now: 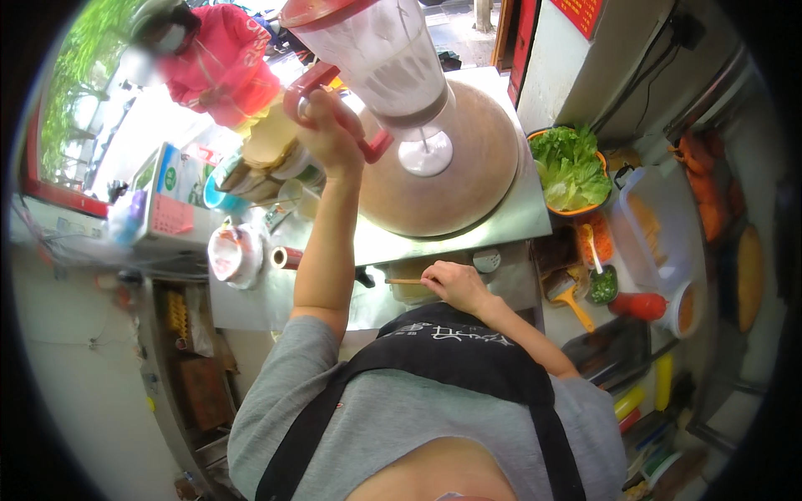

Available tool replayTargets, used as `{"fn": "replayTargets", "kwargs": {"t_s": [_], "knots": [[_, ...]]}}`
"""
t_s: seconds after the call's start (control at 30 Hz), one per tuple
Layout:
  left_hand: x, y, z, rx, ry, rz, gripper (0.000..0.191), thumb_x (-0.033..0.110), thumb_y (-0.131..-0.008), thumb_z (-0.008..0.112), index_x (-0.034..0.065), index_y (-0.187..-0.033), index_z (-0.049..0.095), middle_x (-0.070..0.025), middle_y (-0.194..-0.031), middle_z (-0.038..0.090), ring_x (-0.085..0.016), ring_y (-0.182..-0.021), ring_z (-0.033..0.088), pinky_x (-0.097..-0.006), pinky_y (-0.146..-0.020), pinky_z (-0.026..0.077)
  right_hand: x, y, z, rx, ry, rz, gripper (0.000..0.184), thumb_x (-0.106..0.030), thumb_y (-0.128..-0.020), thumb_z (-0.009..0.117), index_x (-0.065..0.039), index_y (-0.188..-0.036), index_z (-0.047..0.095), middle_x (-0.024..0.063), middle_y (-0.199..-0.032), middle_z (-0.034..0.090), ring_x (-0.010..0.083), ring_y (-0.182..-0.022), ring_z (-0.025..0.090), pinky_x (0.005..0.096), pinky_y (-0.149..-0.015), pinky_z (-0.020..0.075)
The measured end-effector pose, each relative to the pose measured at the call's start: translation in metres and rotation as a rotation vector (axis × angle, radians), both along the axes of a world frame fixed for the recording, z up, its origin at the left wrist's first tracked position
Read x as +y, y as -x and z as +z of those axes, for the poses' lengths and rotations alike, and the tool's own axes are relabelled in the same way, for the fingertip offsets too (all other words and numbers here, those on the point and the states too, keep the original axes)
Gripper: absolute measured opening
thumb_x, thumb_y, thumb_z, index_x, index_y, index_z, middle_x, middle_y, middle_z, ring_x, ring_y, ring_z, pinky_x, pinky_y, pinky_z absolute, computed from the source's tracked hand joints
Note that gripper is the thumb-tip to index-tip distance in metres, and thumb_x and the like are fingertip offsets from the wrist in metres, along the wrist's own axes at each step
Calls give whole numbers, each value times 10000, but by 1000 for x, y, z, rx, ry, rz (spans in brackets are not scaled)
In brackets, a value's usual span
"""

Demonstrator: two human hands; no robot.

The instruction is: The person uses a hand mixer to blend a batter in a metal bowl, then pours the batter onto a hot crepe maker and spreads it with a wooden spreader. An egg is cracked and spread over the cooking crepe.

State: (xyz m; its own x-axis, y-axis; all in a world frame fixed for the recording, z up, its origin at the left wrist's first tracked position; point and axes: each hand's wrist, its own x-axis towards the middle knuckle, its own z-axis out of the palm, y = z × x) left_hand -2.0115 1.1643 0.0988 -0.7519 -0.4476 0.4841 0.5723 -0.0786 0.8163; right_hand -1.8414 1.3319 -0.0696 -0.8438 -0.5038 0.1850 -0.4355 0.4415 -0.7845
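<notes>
My left hand [331,125] grips the red handle [316,81] of a clear batter dispenser [401,69] with a red lid, raised over a round griddle [476,194]. From its narrow lower end a thin stream of pale batter falls into a small white puddle [425,155] on the griddle plate. Low in front of my apron, my right hand [456,285] holds a thin wooden stick [404,282]. The stick lies across a container [416,293] set below the griddle's edge; whatever is at the stick's far end cannot be made out.
To the right are a basin of lettuce [570,169], shredded carrot [596,235], chopped scallion [603,285], an orange-handled brush [571,304] and a red squeeze bottle [639,305]. A plastic-lined tub [233,253] stands left. Beyond the counter is a person in a red jacket [219,69].
</notes>
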Motion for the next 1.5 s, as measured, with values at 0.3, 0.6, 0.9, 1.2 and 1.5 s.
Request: {"fn": "replayTargets", "kwargs": {"t_s": [0.3, 0.6, 0.9, 1.2, 1.5], "knots": [[1, -3, -20, -15, -69, -139, 416, 419, -897, 499, 53, -705, 451, -43, -531, 454, -141, -438, 457, -284, -437, 415, 13, 6, 28, -25, 5, 1, 147, -233, -817, 604, -87, -806, 606, 64, -735, 590, 244, -677, 589, 343, -586, 467], [-60, -57, -33, 103, -129, -105, 257, 292, -909, 506, 35, -906, 501, -65, -700, 535, -169, -643, 528, -314, -635, 472, 45, 70, 86, -316, 379, -175, 284, -259, -939, 458, -39, -801, 573, -29, -600, 473, 45, -518, 443, 189, -471, 364], [-171, -229, -48, -7, -133, 634, 313, 39, -749, 544, 34, -1060, 507, -46, -783, 544, -148, -701, 550, -273, -659, 468, 31, 228, 61, -551, 290, -299, 279, -317, -926, 477, -72, -853, 588, -25, -678, 509, 49, -572, 482, 182, -477, 422], [-246, -288, -151, -352, 109, 968, 454, -2, -724, 484, 63, -1173, 506, -15, -822, 471, -119, -701, 471, -234, -664, 420, 22, 307, -1, -727, 655, -523, 220, -264, -918, 508, -57, -895, 578, -1, -680, 541, 77, -526, 506, 203, -473, 474], [-276, -254, -265, -482, -62, 1028, 422, 38, -778, 518, 39, -1198, 483, -59, -1017, 520, -184, -889, 498, -303, -827, 407, 65, 253, -15, -153, 751, -759, 215, -218, -890, 565, -13, -935, 615, 59, -749, 613, 105, -613, 586, 224, -513, 510]]}}
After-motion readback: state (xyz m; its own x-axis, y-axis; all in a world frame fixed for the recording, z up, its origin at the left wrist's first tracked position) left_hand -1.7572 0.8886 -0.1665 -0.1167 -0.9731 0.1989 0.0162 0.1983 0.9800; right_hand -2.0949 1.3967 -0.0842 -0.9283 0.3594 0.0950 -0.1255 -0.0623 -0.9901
